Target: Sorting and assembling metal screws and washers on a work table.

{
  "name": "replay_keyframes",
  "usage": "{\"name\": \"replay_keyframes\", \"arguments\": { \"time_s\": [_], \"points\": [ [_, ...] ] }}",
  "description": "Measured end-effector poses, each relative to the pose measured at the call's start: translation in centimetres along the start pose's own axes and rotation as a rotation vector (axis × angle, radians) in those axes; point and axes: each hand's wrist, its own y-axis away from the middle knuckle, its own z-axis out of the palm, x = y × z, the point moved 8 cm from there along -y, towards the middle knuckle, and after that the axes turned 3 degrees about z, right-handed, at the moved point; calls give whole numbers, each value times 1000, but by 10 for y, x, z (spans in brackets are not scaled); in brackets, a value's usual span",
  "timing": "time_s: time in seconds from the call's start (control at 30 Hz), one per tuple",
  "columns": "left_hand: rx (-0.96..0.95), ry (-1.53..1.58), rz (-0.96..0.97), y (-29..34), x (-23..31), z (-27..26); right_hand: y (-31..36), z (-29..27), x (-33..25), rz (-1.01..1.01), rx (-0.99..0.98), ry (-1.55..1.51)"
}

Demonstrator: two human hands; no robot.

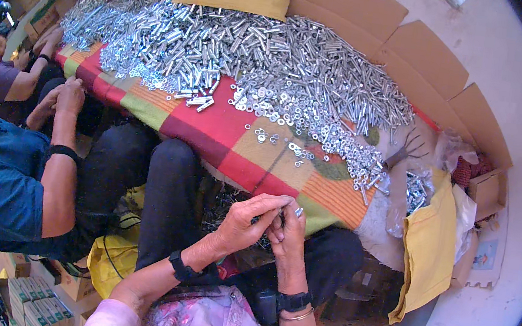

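Hands (270, 224) pinch a small bolt (298, 212) (metal) near the heap (249, 51).

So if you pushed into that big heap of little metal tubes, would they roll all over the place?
Probably. The metal tubes look round and smooth, so loose ones would likely roll or slide off the heap. The striped cloth beneath might slow them. A handful would probably feel heavy for its size and slippery, being bare shiny metal. The washers lie flat and should stay put.

Head view, looking steeply down, close over lap.
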Motion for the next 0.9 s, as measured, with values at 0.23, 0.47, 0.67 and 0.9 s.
{"name": "replay_keyframes", "arguments": {
  "time_s": [0.23,0.47,0.67,0.9],
  "points": [
    [91,-20,-45,1,-1,-3,7,0,-7,-159,252,111],
    [100,94,-41,-3,8,-4,7,-2,14,122,123,-245],
    [-3,-36,219,-2,23,0,14,1,19,234,-41,-328],
    [-94,-69,278,4,40,3,18,-45,10,40,-43,280]
  ]
}}
